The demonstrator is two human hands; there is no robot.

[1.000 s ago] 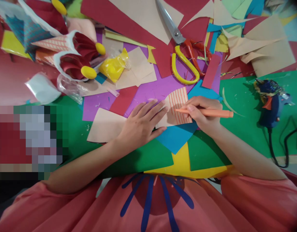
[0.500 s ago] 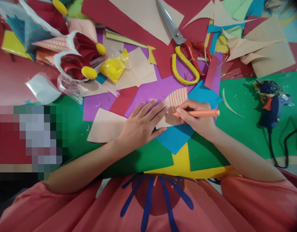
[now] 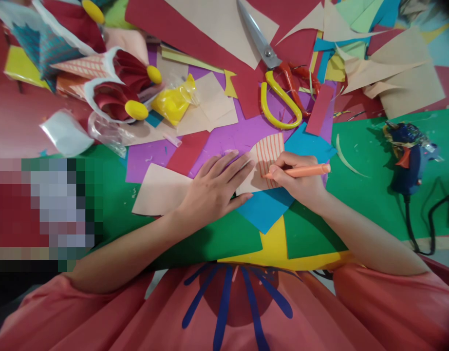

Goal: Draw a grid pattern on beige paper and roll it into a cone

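My left hand (image 3: 219,183) lies flat with its fingers spread, the fingertips on the left edge of a cream paper piece (image 3: 266,152) with orange stripes. In my right hand (image 3: 301,180) is an orange marker (image 3: 312,170), its tip touching the paper near the lowest part of a stripe. Under my left palm and to its left is a plain cream paper piece (image 3: 160,190). A blue paper (image 3: 266,212) shows below the striped piece, and another blue paper (image 3: 310,144) lies to its upper right.
Large scissors (image 3: 283,100) with yellow and red handles lie beyond my hands. At the right is a blue glue gun (image 3: 410,168) with a black cord. Decorated paper cones (image 3: 100,66) stand at the upper left beside a yellow packet (image 3: 175,100). Cream scraps (image 3: 410,73) lie upper right.
The marker tip has moved slightly right and down along the paper, and one stripe reaches lower. My left hand has stayed in place.
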